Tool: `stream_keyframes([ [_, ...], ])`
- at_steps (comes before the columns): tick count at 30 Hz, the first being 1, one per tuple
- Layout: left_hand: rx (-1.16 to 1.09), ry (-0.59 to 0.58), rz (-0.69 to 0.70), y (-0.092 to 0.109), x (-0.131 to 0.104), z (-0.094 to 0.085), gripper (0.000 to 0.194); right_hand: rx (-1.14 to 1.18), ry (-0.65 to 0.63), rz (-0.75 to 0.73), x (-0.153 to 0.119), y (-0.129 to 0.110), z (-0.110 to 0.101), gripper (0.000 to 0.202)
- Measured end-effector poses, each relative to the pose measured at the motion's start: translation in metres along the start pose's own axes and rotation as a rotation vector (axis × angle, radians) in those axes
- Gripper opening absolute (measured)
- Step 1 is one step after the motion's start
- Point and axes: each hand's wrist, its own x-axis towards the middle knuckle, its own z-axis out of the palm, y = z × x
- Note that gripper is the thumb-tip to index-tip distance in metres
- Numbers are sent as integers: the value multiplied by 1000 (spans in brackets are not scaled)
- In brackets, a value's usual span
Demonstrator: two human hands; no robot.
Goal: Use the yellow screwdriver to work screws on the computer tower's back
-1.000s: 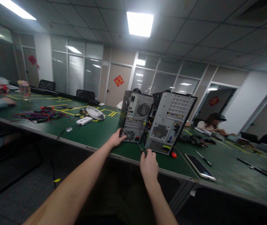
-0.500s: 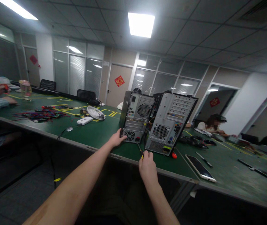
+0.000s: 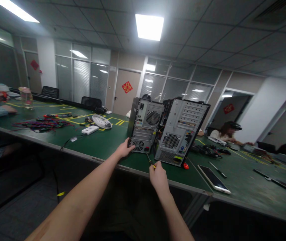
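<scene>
Two computer cases stand upright on the green table with their backs facing me. My left hand (image 3: 124,148) grips the lower left corner of the left computer case (image 3: 146,132), fingers along its side and thumb across the back near the lower fan. In my right hand (image 3: 158,174) is a screwdriver (image 3: 150,162) with a black and yellow handle, held in closed fingers. Its shaft points up to the bottom right corner of that case, beside the power socket; whether the tip sits in a screw is too small to tell. The right computer case (image 3: 176,134) leans slightly beside it.
Left on the table (image 3: 102,146) lie a tangle of wires (image 3: 42,124), a white power bank-like box (image 3: 90,130) and a white fan cover (image 3: 102,121). At right are a phone (image 3: 213,179), a thin metal tool (image 3: 217,169) and black cables (image 3: 211,150). Other people sit at both sides.
My right fingers have turned and shifted on the screwdriver handle, so more of its yellow part shows. My left hand keeps its hold on the case, and both cases stay put.
</scene>
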Motion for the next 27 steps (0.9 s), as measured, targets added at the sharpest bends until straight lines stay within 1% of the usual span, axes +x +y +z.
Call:
stream_keyframes([
  [4, 8, 5, 9, 0, 0, 0, 84, 40, -18, 43, 6, -1, 1, 18],
  [7, 22, 10, 8, 1, -1, 0, 84, 28, -1, 42, 3, -4, 3, 17],
  [11, 14, 11, 9, 2, -1, 0, 85, -46, 68, -1, -6, -7, 7, 16],
  [15, 7, 9, 12, 0, 0, 0, 85, -119, 120, -60, -13, -6, 12, 28],
  [18, 1, 6, 12, -2, 1, 1, 86, -163, 146, -97, -15, -5, 14, 31],
  [21, -3, 7, 14, -2, 1, 1, 85, -104, 117, -76, -13, -5, 12, 27],
  [24, 0, 9, 14, -1, 0, 1, 85, -40, 66, -16, -4, -3, 6, 18],
  [27, 4, 5, 2, 1, 0, 0, 85, -12, 24, 49, 7, 0, 0, 19],
])
